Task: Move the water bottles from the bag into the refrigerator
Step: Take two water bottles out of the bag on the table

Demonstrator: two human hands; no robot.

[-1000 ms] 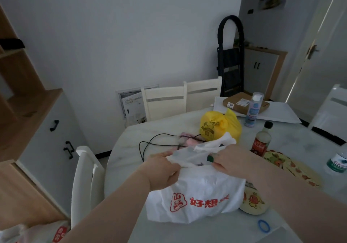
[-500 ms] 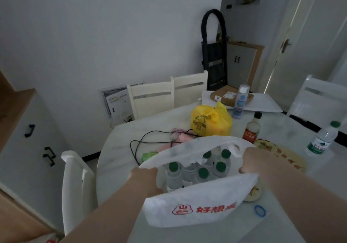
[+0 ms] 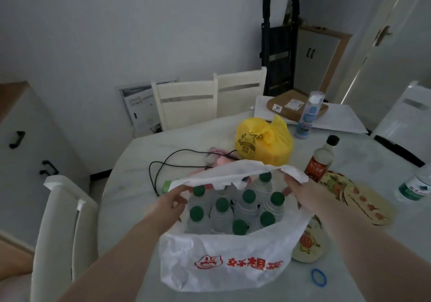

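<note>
We hold the crinkly white plastic bag (image 3: 233, 255) open, left hand (image 3: 172, 202) and right hand (image 3: 302, 193) pinching its rim. Clear green-capped bottles (image 3: 221, 210) stand inside, bases hidden, near the bench (image 3: 130, 185) front edge.

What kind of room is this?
Most likely a dining room in a home: a round table with white chairs pulled up to it, and on it a sauce bottle and a bag full of water bottles.

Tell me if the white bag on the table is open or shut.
Open. The left hand and right hand hold the rim of the white bag apart, and green-capped water bottles stand exposed inside.
</note>
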